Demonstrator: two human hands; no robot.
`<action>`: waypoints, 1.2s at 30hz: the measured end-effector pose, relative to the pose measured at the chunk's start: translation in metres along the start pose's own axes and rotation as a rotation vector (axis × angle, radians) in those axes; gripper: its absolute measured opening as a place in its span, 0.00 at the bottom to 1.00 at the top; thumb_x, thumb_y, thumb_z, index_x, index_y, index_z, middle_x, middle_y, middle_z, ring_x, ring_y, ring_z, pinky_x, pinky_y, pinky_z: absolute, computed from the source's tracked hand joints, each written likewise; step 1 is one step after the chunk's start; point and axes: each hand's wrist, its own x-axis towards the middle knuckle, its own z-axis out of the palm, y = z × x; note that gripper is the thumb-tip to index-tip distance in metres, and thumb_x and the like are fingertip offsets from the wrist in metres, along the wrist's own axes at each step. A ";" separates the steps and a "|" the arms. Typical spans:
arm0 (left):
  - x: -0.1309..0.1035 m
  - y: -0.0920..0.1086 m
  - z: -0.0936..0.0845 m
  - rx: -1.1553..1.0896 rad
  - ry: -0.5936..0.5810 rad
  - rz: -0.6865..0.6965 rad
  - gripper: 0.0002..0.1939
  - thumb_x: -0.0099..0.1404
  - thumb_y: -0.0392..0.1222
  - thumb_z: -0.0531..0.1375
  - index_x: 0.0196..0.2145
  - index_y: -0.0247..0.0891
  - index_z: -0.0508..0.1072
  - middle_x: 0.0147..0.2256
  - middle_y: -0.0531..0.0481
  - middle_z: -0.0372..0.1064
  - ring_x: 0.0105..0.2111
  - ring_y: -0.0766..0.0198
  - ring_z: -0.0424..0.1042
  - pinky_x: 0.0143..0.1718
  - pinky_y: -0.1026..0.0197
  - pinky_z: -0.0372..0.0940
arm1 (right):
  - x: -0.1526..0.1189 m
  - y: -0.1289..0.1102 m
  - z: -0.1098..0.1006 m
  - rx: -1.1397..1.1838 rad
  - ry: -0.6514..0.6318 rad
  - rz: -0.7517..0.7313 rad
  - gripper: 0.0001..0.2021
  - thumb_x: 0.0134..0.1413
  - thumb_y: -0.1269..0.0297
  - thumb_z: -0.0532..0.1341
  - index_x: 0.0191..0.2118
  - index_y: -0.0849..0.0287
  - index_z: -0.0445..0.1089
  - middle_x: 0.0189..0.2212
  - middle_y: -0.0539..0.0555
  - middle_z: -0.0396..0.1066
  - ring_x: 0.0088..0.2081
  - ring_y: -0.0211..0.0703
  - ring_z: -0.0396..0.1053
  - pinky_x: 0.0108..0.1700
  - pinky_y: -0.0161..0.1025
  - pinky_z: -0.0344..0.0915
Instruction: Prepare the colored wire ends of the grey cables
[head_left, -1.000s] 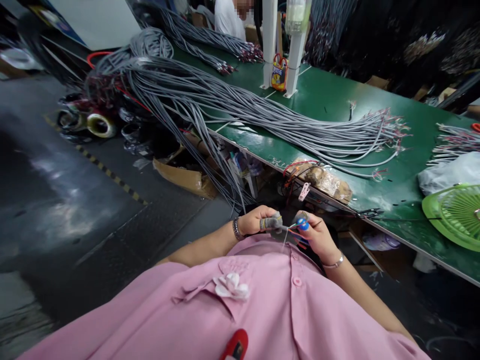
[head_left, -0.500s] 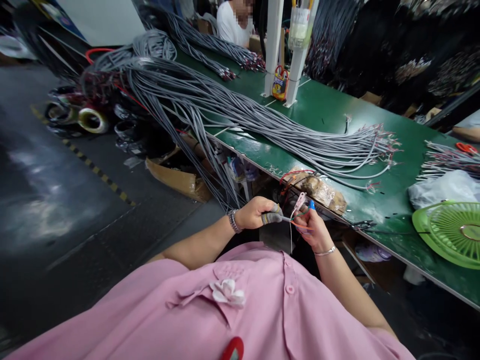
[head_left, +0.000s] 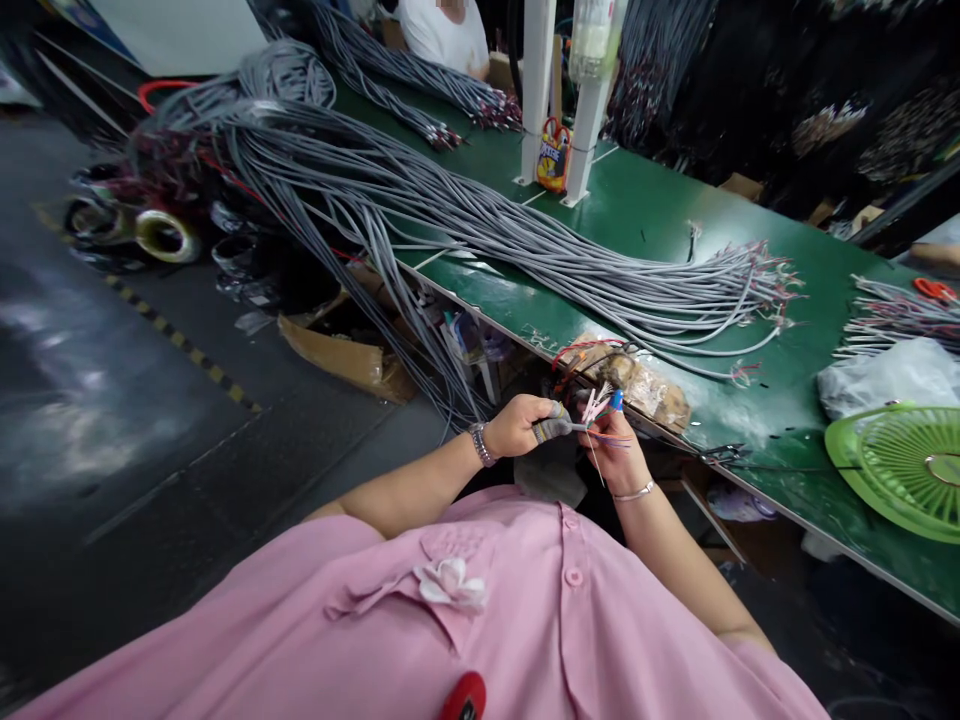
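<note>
My left hand [head_left: 525, 427], with grey and yellow coverings on its fingertips, is closed round the end of a grey cable [head_left: 579, 427]. Thin coloured wires [head_left: 611, 437] fan out of that end toward my right hand [head_left: 616, 455]. The right fingers are bent round a small pink tool [head_left: 595, 404], and a blue cap or cover [head_left: 616, 400] shows at a fingertip. A thin pale wire hangs down between the hands. Both hands are in front of the green table's edge, near a wrapped brown block [head_left: 652, 392].
Many grey cables [head_left: 480, 215] lie across the green table [head_left: 660, 210]. A green fan [head_left: 907, 465] and plastic bag [head_left: 892, 375] are at the right. Black pliers [head_left: 724, 453] lie on the table's edge. An open carton [head_left: 341, 358] is below left. A person in white [head_left: 446, 35] is behind.
My hands have drawn slightly closer together, and the wires between them are spread differently. The whole view has shifted a little.
</note>
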 end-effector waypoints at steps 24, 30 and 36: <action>-0.035 0.010 -0.005 -0.109 -0.124 0.071 0.19 0.70 0.50 0.55 0.30 0.33 0.72 0.24 0.50 0.66 0.25 0.69 0.63 0.28 0.66 0.58 | -0.013 0.014 -0.011 0.331 0.047 0.138 0.23 0.58 0.40 0.58 0.31 0.58 0.69 0.25 0.51 0.72 0.16 0.30 0.53 0.14 0.28 0.52; -0.053 0.022 -0.006 -0.133 -0.129 0.080 0.18 0.70 0.50 0.55 0.31 0.33 0.74 0.25 0.48 0.70 0.25 0.68 0.67 0.29 0.67 0.60 | -0.021 0.017 -0.025 0.282 0.029 0.186 0.21 0.58 0.42 0.60 0.31 0.58 0.68 0.26 0.51 0.70 0.16 0.28 0.51 0.12 0.25 0.44; -0.079 0.017 0.000 -0.426 0.034 -0.258 0.23 0.66 0.56 0.59 0.30 0.30 0.76 0.21 0.50 0.66 0.20 0.72 0.60 0.22 0.69 0.54 | -0.026 0.017 -0.023 0.273 0.049 0.198 0.20 0.55 0.44 0.63 0.31 0.59 0.68 0.26 0.51 0.69 0.17 0.27 0.49 0.12 0.25 0.41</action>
